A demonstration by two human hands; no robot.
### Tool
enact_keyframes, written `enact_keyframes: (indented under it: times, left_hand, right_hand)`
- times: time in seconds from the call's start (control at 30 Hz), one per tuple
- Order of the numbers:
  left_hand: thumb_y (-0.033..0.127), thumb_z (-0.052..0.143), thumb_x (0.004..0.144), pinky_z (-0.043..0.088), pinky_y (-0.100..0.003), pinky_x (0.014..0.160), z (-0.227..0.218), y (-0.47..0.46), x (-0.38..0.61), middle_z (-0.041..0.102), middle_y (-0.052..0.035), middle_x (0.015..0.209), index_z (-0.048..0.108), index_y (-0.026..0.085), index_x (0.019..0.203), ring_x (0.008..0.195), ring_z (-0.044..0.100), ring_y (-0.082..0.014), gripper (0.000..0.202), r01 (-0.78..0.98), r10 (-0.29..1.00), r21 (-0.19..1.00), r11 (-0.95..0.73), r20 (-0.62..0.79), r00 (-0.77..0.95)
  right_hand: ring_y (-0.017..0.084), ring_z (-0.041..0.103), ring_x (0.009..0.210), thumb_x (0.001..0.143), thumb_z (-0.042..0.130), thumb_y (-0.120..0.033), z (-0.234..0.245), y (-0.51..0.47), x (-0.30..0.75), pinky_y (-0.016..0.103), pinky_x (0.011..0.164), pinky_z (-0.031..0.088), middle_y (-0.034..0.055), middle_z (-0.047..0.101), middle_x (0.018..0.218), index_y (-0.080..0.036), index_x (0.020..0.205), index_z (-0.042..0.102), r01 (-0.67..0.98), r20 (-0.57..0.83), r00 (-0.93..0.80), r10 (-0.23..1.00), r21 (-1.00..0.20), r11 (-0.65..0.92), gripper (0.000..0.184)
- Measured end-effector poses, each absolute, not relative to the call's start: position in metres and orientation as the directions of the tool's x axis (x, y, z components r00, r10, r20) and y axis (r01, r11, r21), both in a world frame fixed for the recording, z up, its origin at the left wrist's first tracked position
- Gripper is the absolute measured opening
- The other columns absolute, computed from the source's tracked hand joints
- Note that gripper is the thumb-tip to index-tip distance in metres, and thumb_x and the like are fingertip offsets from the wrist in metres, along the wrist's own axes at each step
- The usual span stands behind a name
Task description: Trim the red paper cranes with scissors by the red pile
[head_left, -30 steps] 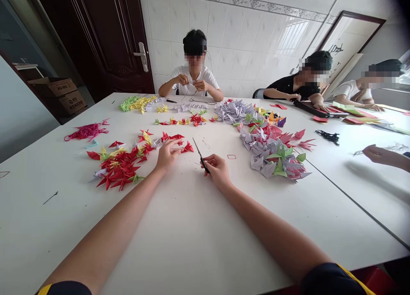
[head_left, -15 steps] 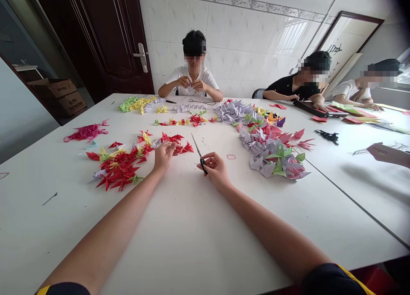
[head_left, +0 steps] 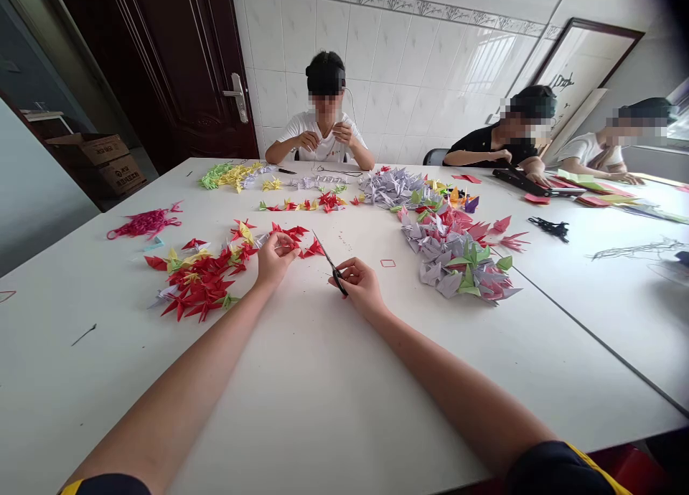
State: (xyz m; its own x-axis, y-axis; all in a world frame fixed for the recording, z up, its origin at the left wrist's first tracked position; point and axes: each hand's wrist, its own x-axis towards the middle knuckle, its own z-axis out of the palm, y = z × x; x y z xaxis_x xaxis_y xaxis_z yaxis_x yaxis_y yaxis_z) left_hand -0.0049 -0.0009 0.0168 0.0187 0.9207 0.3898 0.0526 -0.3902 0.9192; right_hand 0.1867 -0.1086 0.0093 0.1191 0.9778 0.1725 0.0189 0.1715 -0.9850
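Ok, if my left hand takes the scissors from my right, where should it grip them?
Probably on the blades of the scissors, just above the pivot, coming from the left, where your left hand is. The handles sit inside your right hand, and the tip points away, so stay clear of it.

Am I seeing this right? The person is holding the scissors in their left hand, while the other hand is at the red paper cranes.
Not quite: the scissors are in the person's right hand, not the left; the head camera view shows this. The left hand is the other hand, and it is at the red paper cranes, as you said.
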Motion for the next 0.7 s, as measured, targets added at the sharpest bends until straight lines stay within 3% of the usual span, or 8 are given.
enact_keyframes:
  times: [0.13, 0.37, 0.5, 0.7]
  left_hand:
    - [0.022, 0.076, 0.061, 0.055, -0.031, 0.07, 0.0168, -0.0003, -0.0035, 0.065, -0.0025, 0.086, 0.052, 0.02, 0.099, 0.078, 0.066, -0.0175, 0.045, 0.027, 0.918, 0.918, -0.396, 0.396, -0.001]
    - [0.022, 0.071, 0.066, 0.055, -0.031, 0.071, 0.018, -0.0015, -0.0039, 0.069, -0.0058, 0.091, 0.054, 0.02, 0.102, 0.083, 0.067, -0.0195, 0.039, 0.023, 0.923, 0.924, -0.382, 0.38, 0.053]
    - [0.021, 0.072, 0.065, 0.055, -0.033, 0.078, 0.016, 0.0004, -0.0037, 0.068, -0.0072, 0.099, 0.057, 0.02, 0.105, 0.091, 0.067, -0.0203, 0.042, 0.026, 0.913, 0.913, -0.408, 0.406, 0.048]
    - [0.03, 0.077, 0.064, 0.055, -0.037, 0.079, 0.0156, 0.0015, -0.0065, 0.069, -0.0105, 0.103, 0.067, 0.016, 0.083, 0.083, 0.069, -0.0215, 0.026, 0.106, 0.939, 0.934, -0.341, 0.344, -0.007]
  right_hand:
    - [0.012, 0.053, 0.05, 0.066, 0.078, -0.043, 0.008, -0.108, 0.1866, 0.024, 0.044, 0.043, -0.0031, 0.061, 0.062, -0.023, 0.083, 0.06, 0.027, 0.159, 0.117, 0.98, -0.987, 0.156, 0.032]
    - [0.014, 0.059, 0.056, 0.067, 0.075, -0.043, 0.0084, -0.1084, 0.1865, 0.023, 0.044, 0.044, -0.0008, 0.065, 0.066, -0.022, 0.084, 0.061, 0.047, 0.136, 0.088, 0.987, -0.99, 0.132, 0.03]
    - [0.012, 0.056, 0.051, 0.067, 0.075, -0.041, 0.0088, -0.1094, 0.1854, 0.023, 0.044, 0.041, -0.0012, 0.067, 0.067, -0.022, 0.086, 0.061, 0.071, 0.138, 0.029, 0.99, -0.988, 0.136, 0.03]
    - [0.012, 0.053, 0.05, 0.068, 0.074, -0.04, 0.0092, -0.108, 0.186, 0.024, 0.045, 0.041, -0.0023, 0.064, 0.064, -0.022, 0.087, 0.062, 0.065, 0.156, 0.097, 0.983, -0.987, 0.15, 0.029]
